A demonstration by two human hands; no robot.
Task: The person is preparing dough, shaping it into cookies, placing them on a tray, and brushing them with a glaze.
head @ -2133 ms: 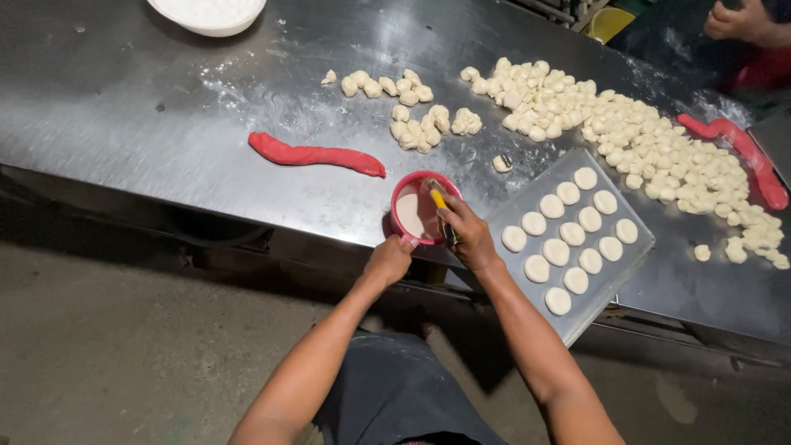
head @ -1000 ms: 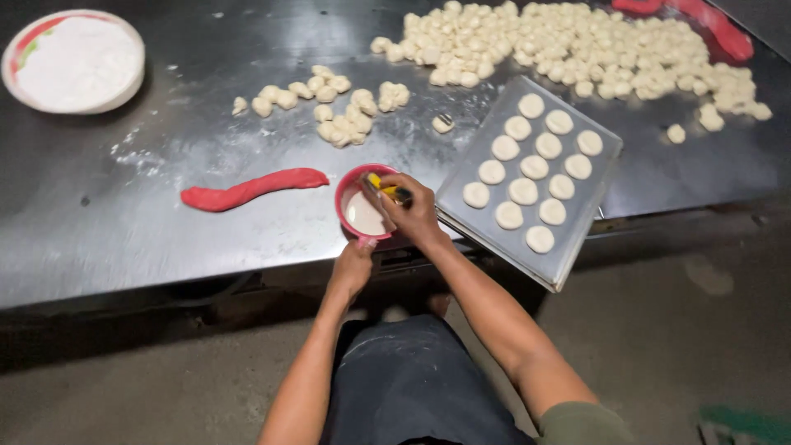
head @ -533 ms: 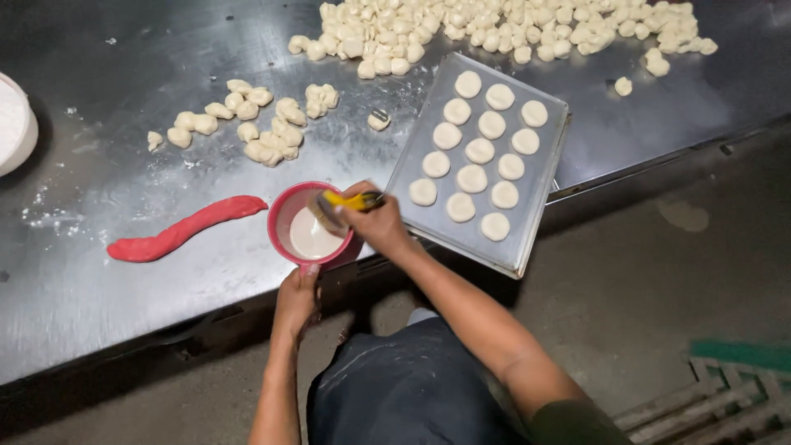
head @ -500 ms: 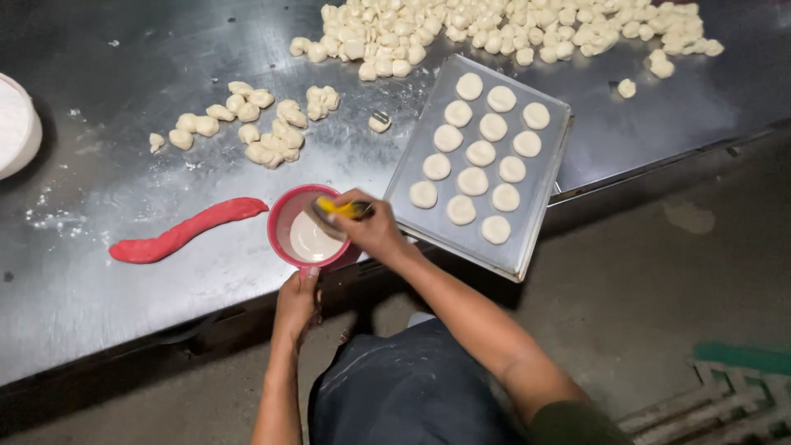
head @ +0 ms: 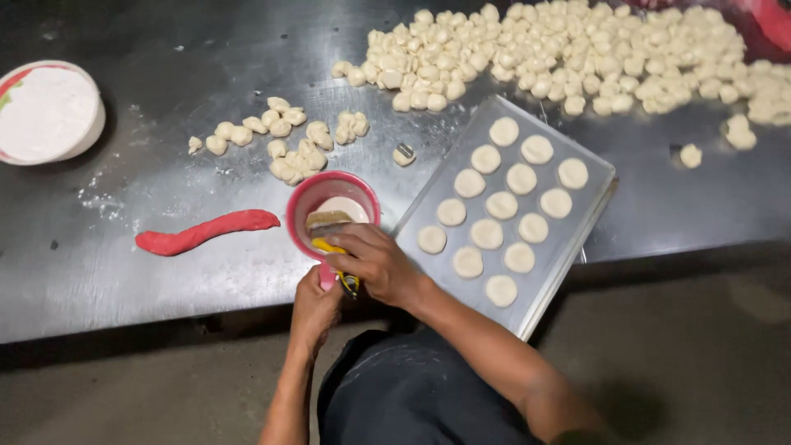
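Observation:
A red round mould [head: 309, 202] with a flat disc of pale dough [head: 346, 208] inside sits near the front edge of the dark metal table [head: 148, 124]. My left hand [head: 315, 306] grips the mould's handle from below. My right hand [head: 377, 264] holds a yellow-handled brush [head: 328, 232] whose bristles rest over the mould's inside. Just right of the mould lies a metal tray [head: 577, 239] carrying several flattened dough rounds [head: 519, 222] in rows.
A red strip of dough [head: 206, 231] lies left of the mould. Small dough balls [head: 284, 140] sit behind it and a large heap [head: 577, 58] spreads across the back right. A white bowl of flour [head: 48, 113] stands far left. The tray overhangs the table's front edge.
The camera view has shifted and tilted over the table. My right hand has drawn the brush toward the near side of the mould; my left hand keeps hold of the handle.

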